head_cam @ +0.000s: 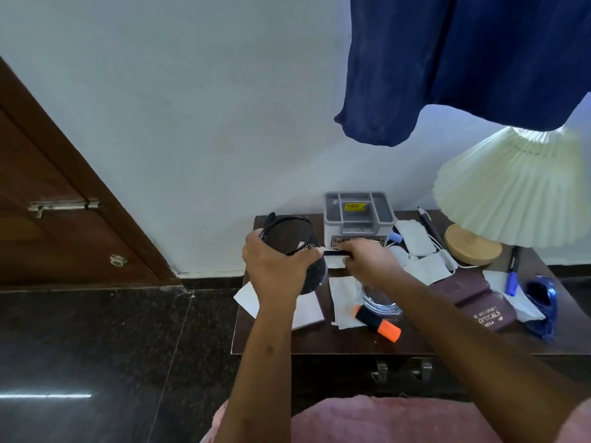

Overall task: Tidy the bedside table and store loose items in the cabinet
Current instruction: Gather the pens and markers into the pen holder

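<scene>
- The left hand [275,266] gripped the black mesh pen cup [292,233], fingers and thumb wrapped round its wall. It held the cup tilted above the left part of the bedside table [319,343], and one pen [269,220] already stuck out past the far rim.
- The right hand [371,260] pinched a dark pen [334,252] by one end, fingers closed on it. The free tip lay about level at the cup's side, close to the left thumb — not over the mouth.
- Pushed on from that angle, the tip would likely jab the mesh rather than drop in. The tilt could also let the pen already inside slide out.
- The right forearm passed just above the glass ashtray [379,298] and the orange highlighter [380,324]. A dropped elbow could knock either toward the front edge.
- Other loose things lay to the right near the lamp [511,187] — a blue marker [511,276] and a spectacle case [476,302]. A hasty reach there might bump the lamp's base.
- The cabinet [399,372] under the table looked closed, so storing seemed not yet begun.
</scene>
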Tool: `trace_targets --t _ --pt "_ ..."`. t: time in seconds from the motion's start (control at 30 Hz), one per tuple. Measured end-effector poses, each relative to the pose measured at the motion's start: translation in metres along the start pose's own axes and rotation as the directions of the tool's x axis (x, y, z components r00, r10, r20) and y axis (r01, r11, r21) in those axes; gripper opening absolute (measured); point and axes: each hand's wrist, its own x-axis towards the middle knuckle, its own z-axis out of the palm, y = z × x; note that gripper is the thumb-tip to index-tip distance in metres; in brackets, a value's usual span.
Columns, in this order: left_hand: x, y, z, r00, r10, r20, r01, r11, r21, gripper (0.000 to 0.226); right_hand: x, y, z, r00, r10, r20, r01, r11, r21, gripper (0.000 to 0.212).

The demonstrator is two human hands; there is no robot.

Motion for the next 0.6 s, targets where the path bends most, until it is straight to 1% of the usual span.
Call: trace_targets --t 0.07,0.1,0.17,0.27,0.37,0.47,0.53,0.57,0.6 --pt "0.001 -0.005 0.003 0.998 0.0 0.057 -0.004 0.998 0.067 0.095 0.008 0.006 0.01 0.998 -0.02 -0.053 0.012 0.988 -0.152 0.047" --pt "0.002 -0.007 0.004 0.997 -0.001 0.077 -0.006 0.996 0.092 0.095 0.01 0.007 0.014 0.996 -0.031 -0.081 0.016 0.983 -0.182 0.047" --pt "0.004 -0.011 0.005 0.994 -0.002 0.106 -0.013 0.991 0.136 0.094 0.015 0.01 0.019 0.991 -0.039 -0.127 0.013 0.979 -0.204 0.044" --pt "0.008 -0.016 0.003 0.991 -0.011 0.133 -0.014 0.982 0.188 0.095 0.021 0.015 0.022 0.986 -0.057 -0.156 0.011 0.959 -0.283 0.035" --pt "0.009 -0.02 0.001 0.988 -0.017 0.154 -0.014 0.98 0.198 0.095 0.023 0.019 0.022 0.978 -0.094 -0.188 0.029 0.946 -0.324 0.029" --pt "0.008 -0.022 0.002 0.979 0.002 0.203 -0.039 0.983 0.18 0.089 0.024 0.016 0.017 0.974 -0.109 -0.197 0.047 0.954 -0.296 0.021" --pt "0.007 -0.023 0.003 0.971 0.04 0.236 -0.089 0.976 0.199 0.091 0.026 0.01 0.002 0.98 -0.108 -0.168 0.067 0.97 -0.234 0.018" --pt "0.007 -0.023 0.003 0.966 0.074 0.249 -0.13 0.967 0.218 0.094 0.026 0.006 -0.01 0.984 -0.108 -0.143 0.084 0.983 -0.163 0.019" --pt "0.007 -0.022 0.002 0.957 0.114 0.265 -0.179 0.955 0.235 0.096 0.025 0.002 -0.023 0.987 -0.113 -0.118 0.108 0.993 -0.052 0.021"
